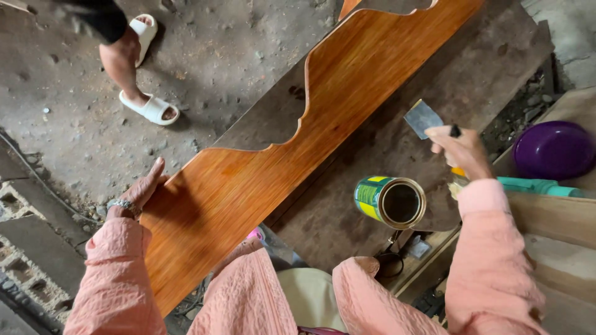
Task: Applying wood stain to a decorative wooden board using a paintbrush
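The left hand [139,192] lies flat, fingers spread, on the near left edge of a long shiny brown board [292,142] with a wavy side. The board lies slanted across the dark tabletop [472,74], running from that hand up and away between the two hands. The right hand [462,152] is held up over the tabletop, to the right of the board and not touching it, closed around a wide flat scraper [423,118]. An open tin can [391,201] stands just below that hand. A purple bowl [554,149] sits further right
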